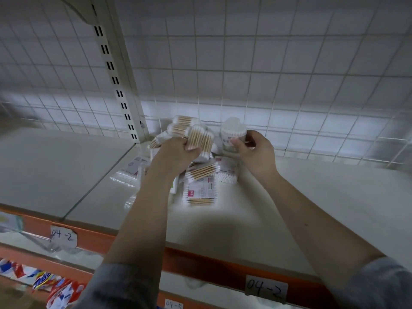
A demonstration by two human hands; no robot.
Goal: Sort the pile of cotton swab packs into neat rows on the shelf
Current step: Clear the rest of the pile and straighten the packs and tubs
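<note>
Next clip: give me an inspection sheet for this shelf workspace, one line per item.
Surface: pale shelf, orange front edge, labels reading 04-2.
Job's things: pile of swab packs heaped near the wire grid, unsorted; no rows yet.
Clutter: clear bags left of the pile.
Hands: left hand grips a wooden-stick pack; right hand holds a round tub.
Cables: nothing seen.
Surroundings: wire grid back, slotted upright, colourful packets below.

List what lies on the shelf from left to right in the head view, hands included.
Slotted upright post → clear bagged pack → left hand holding wooden-stick swab packs → right hand holding a round swab tub → bare shelf.
</note>
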